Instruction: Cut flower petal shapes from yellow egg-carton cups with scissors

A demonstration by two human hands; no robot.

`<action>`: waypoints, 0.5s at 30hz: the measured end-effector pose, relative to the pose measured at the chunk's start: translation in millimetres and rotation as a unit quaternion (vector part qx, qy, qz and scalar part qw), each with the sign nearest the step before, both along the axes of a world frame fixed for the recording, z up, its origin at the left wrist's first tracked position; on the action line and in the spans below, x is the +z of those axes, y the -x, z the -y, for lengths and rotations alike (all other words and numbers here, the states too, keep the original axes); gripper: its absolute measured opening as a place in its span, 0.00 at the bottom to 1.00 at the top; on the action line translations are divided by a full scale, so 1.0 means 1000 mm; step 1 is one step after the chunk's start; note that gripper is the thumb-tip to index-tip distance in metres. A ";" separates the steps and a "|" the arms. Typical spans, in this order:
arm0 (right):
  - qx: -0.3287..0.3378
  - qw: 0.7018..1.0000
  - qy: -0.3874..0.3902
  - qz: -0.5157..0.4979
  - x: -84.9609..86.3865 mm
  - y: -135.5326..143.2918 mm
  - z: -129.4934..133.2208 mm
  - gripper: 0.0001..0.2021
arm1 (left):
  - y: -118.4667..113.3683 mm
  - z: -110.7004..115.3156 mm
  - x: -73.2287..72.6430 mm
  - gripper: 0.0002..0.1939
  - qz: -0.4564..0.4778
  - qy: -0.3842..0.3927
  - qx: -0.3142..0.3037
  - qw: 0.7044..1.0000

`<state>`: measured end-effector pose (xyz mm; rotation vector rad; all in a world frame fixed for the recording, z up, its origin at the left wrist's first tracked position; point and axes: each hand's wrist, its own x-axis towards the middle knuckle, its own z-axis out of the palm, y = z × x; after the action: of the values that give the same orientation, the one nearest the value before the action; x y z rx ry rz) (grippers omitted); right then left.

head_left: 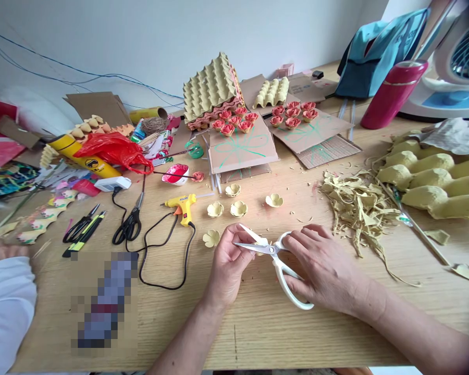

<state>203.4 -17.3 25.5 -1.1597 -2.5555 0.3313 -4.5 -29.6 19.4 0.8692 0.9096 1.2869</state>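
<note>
My right hand (320, 268) is closed on the handles of white-handled scissors (293, 297), whose blades are spread apart and point left. Between and beside the blades, my left hand (230, 260) pinches a small piece, mostly hidden by fingers and blades; a bit of yellowish pulp shows under the pivot. Beyond my hands lie pale yellow flower-shaped cups (238, 209), with one cup (274, 200) apart to the right and another (211, 238) just left of my left hand. Yellow pulp scraps (357, 208) are heaped to the right.
A yellow glue gun (183, 207) with a looping black cord, black scissors (130, 225) and cutters lie left. Red paper roses (234, 122) sit on cardboard (244, 151) behind. Egg trays (433, 177) and a red bottle (394, 94) stand right. Another person's sleeve (8, 307) is far left.
</note>
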 end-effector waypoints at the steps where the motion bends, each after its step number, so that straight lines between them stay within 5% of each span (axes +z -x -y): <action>1: 0.003 1.000 0.001 -0.002 0.000 0.000 0.000 0.13 | 0.000 0.000 0.001 0.16 0.005 0.003 -0.001 1.000; 15: 0.042 0.998 0.026 -0.049 0.000 0.001 0.003 0.10 | -0.002 0.002 0.007 0.20 0.035 0.031 -0.013 0.999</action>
<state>202.4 -20.6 25.9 -1.0286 -2.5291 0.4661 -2.2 -31.5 26.5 0.7797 0.8767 1.2525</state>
